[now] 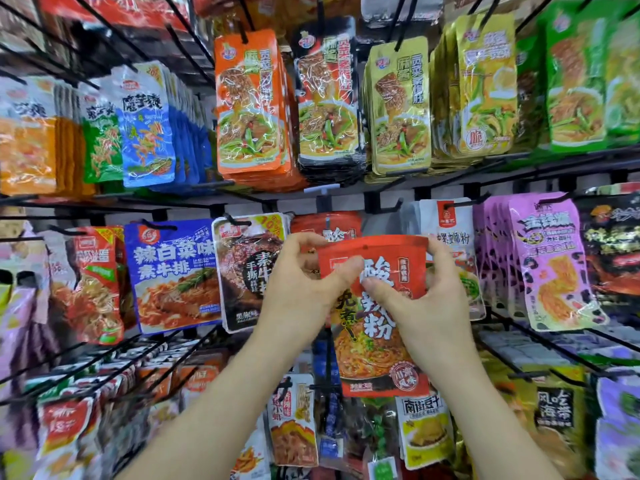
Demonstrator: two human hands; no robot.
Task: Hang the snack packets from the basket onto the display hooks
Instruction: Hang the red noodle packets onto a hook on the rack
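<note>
1. A black metal display rack [450,180] fills the whole view, its crossbar running across the middle and rising toward the right
2. A pale backing panel [300,204] shows in small gaps just below that bar
3. Long black wire hooks [104,27] jut out bare at upper left
4. In the upper row, blue packs [149,133], orange packs [249,105], yellow packs [398,109] and green packs [581,81] hang in thick stacks
5. Purple packs [547,261] hang at middle right
6. Bright, even light glints off the glossy wrappers

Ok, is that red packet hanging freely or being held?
Held: left hand and right hand pinch the red packet near its top; whether it's hooked, cannot tell.
</note>
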